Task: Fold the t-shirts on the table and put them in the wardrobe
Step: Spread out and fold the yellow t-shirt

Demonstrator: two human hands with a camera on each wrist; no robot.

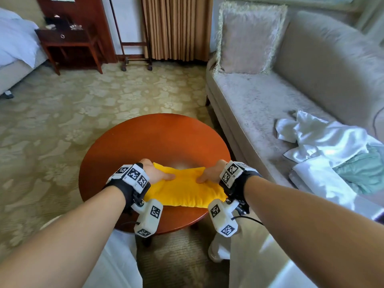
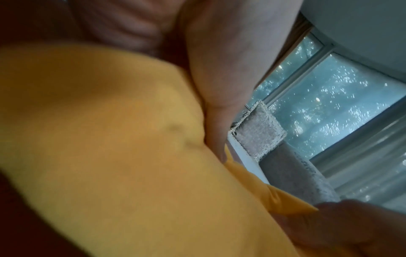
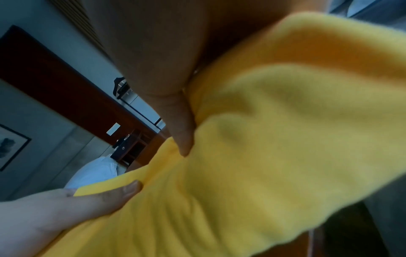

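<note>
Hands flank the folded yellow t-shirt point(image 1: 185, 189) on the round bench point(image 1: 153, 140), left hand point(image 1: 156, 173) and right hand point(image 1: 209, 174) each gripping an end, thumbs on top, likely to lift the bundle without unfolding.

The folded t-shirt point(image 1: 182, 189) lay on the surface point(image 1: 145, 140), toward its near edge, between the left hand point(image 1: 154, 173) and right hand point(image 1: 209, 173). A sofa point(image 1: 259, 96) stood to the right, with loose clothes point(image 1: 328, 150) on its seat.
</note>
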